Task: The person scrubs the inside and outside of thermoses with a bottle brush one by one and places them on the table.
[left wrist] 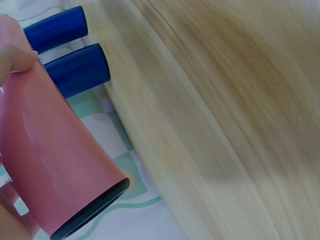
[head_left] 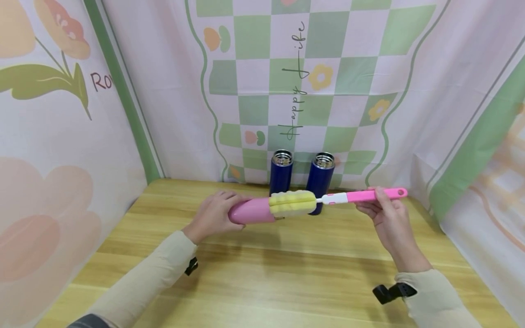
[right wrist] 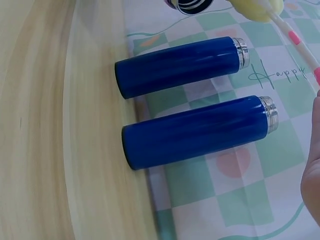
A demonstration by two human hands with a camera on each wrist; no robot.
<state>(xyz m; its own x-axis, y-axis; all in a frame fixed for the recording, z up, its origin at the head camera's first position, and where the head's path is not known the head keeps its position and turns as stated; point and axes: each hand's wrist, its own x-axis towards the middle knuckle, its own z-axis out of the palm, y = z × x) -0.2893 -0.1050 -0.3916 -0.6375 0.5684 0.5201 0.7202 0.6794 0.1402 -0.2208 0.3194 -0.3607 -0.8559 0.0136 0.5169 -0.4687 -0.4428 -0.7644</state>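
Note:
My left hand [head_left: 215, 213] grips a pink bottle [head_left: 252, 211] around its body, tilted on its side above the table. In the left wrist view its dark base [left wrist: 92, 209] faces the camera. The bottle's metal mouth [right wrist: 194, 6] shows at the top of the right wrist view. My right hand [head_left: 388, 221] pinches the pink handle [head_left: 361, 196] of a bottle brush. The brush's yellow and white sponge head [head_left: 293, 203] points left, overlapping the bottle's mouth end in the head view; in the right wrist view it appears beside the mouth, outside it.
Two dark blue bottles, a left one [head_left: 280, 175] and a right one [head_left: 321, 175], stand uncapped at the back of the wooden table [head_left: 287, 282]. Behind them hangs a green and white checked cloth [head_left: 289, 68]. Printed fabric [head_left: 53, 173] also encloses the sides.

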